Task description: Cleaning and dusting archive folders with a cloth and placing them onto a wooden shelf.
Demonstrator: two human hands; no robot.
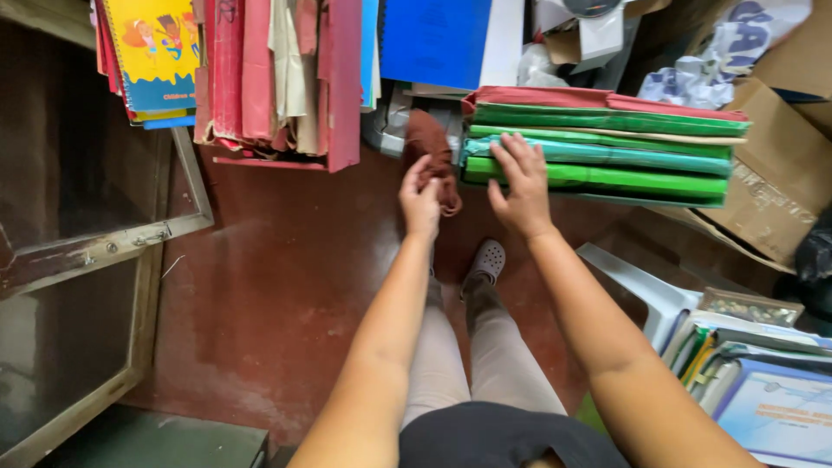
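Left hand [421, 201] pinches a rust-brown cloth [431, 152]; right hand [518, 186] lies flat, open, on the green folder stack [607, 156] beside it. Risk: stack end overhangs, pressing there could tip it floorward.

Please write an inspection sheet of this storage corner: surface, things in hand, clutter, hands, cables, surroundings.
Surface: dark red floor, scuffed.
Things in hand: brown cloth held beside stack of green and red folders.
Clutter: red files, blue binder, cardboard box, books at lower right.
Hands: left hand grips the cloth; right hand rests open on the folder stack.
Cables: nothing seen.
Surroundings: wooden window frame at left, white plastic chair.
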